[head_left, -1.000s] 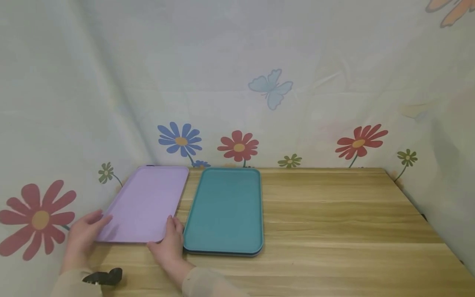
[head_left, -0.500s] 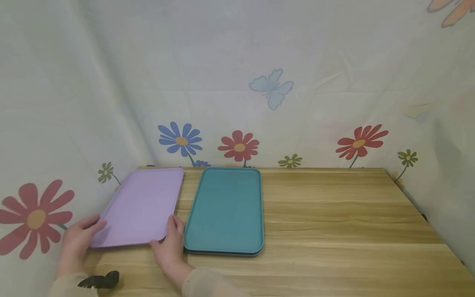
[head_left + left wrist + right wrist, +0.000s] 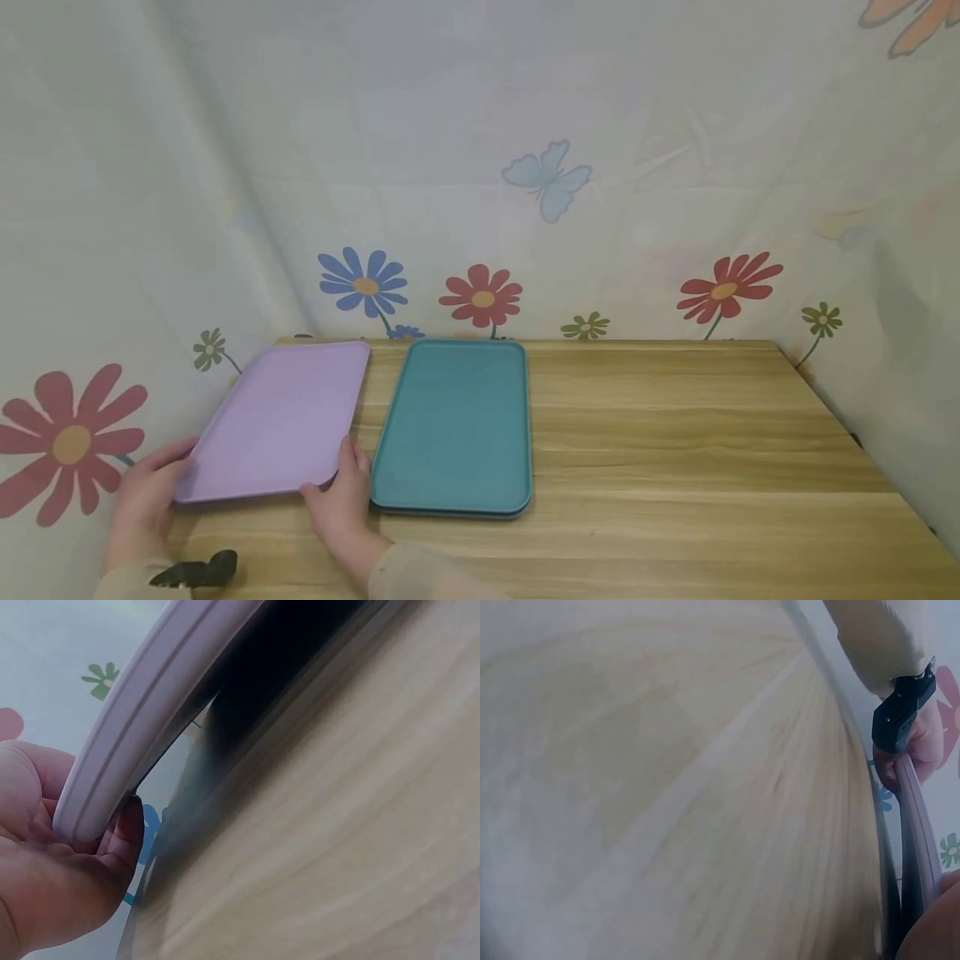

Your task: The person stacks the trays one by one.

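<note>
A light purple rectangular tray (image 3: 277,421) lies at the left of the table, its near edge raised above the wood. My left hand (image 3: 146,500) grips its near left corner; in the left wrist view the fingers of that hand (image 3: 64,892) curl under the tray's rim (image 3: 131,727), and a dark gap shows between tray and table. At the near right corner my right hand (image 3: 341,504) holds the edge, thumb in front and fingers along the side. Just right of that hand rests a teal tray (image 3: 453,425), with another darker rim showing beneath it.
Both trays are on a wood-grain table (image 3: 675,433). A pale curtain (image 3: 637,167) printed with flowers and a butterfly surrounds it at the back and sides. A black wrist mount (image 3: 198,571) sits on the left sleeve.
The purple tray has shifted left and slightly nearer, away from the teal tray, and its near left corner has tilted up. My left hand moved left with it; my right hand hardly moved.
</note>
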The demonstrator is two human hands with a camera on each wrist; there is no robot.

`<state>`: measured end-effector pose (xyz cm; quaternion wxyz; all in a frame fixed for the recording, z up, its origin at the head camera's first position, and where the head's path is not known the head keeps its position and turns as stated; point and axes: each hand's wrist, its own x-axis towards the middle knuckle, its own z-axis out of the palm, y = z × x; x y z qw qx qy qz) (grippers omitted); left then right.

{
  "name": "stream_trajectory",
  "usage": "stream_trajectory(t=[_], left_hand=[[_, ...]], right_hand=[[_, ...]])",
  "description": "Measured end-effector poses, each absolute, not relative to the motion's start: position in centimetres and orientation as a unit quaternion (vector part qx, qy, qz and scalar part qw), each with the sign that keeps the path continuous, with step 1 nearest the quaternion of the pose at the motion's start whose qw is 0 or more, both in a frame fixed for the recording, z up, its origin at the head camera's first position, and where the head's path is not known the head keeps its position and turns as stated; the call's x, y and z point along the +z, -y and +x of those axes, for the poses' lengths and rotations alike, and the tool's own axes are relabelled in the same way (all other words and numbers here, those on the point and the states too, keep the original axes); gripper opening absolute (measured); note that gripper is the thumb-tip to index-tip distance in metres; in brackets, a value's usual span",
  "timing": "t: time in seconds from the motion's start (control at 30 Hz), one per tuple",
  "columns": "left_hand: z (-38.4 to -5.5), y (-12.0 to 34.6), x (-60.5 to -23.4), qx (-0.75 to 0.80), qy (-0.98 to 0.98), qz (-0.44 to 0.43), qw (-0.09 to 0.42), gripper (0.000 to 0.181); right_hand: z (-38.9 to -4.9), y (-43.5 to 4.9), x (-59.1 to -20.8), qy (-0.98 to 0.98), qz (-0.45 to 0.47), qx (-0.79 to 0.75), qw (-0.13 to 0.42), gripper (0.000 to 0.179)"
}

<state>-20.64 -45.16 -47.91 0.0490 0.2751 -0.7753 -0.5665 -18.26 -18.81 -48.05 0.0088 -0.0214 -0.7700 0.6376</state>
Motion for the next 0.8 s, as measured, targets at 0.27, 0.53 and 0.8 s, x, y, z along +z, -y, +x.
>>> stream_trajectory(t=[0.27, 0.53, 0.8], left_hand=[[-19.9, 45.3, -47.6, -0.572, 0.765, 0.292, 0.043, 0.049], [-19.1, 45.4, -47.5, -0.652, 0.708, 0.265, 0.053, 0.038], [-18.3, 45.0, -47.1, -0.696, 0.677, 0.233, 0.06, 0.033]], right_hand=[[-17.8, 18.7, -47.4, 0.765, -0.02, 0.644, 0.008, 0.079], [-17.5, 18.2, -46.9, 0.759, -0.018, 0.651, 0.016, 0.078], [-17.2, 17.7, -46.6, 0.747, -0.004, 0.663, 0.036, 0.076]])
